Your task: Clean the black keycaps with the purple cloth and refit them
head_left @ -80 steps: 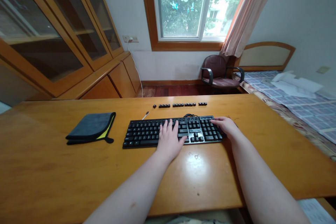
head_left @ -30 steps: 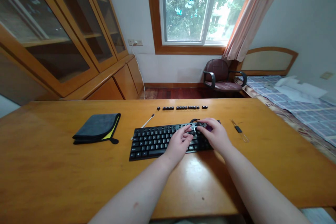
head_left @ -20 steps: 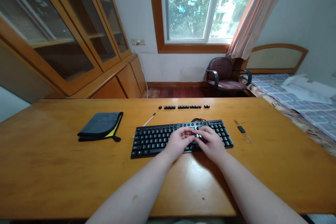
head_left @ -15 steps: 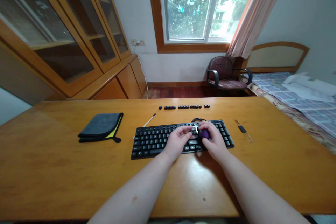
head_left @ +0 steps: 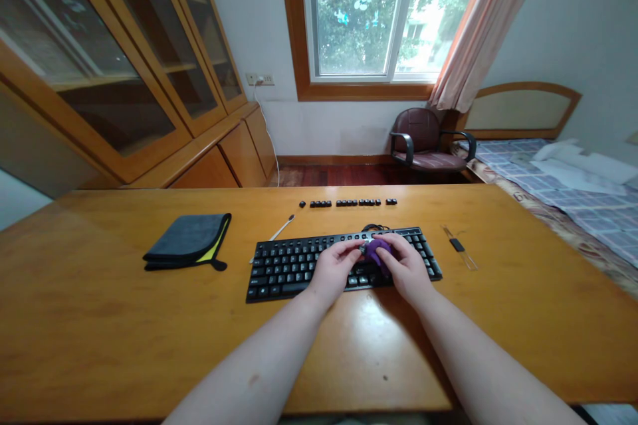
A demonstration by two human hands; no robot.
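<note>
A black keyboard (head_left: pixel 286 270) lies at the middle of the desk, with both hands over its right half. My right hand (head_left: pixel 406 265) is closed on a soft purple wad (head_left: pixel 377 254), whose exact kind I cannot make out. Thumb and fingertips of my left hand (head_left: pixel 335 270) pinch a small dark keycap (head_left: pixel 363 248) against the wad's left side. Beyond the keyboard, loose black keycaps (head_left: pixel 347 202) form a broken row. Fingers hide part of the keys beneath.
To the left is a folded grey towel (head_left: pixel 187 238) with yellow lining. A white toothbrush (head_left: pixel 282 228) lies partly behind the keyboard. On the right rests a wire keycap puller (head_left: pixel 456 245). A coiled cable (head_left: pixel 373 228) sits behind the keyboard; the wooden desk (head_left: pixel 124 339) ends at its far edge.
The purple wad has shifted left within my right hand and now meets the keycap at my left fingertips. My right fingers have moved closer to the left hand.
</note>
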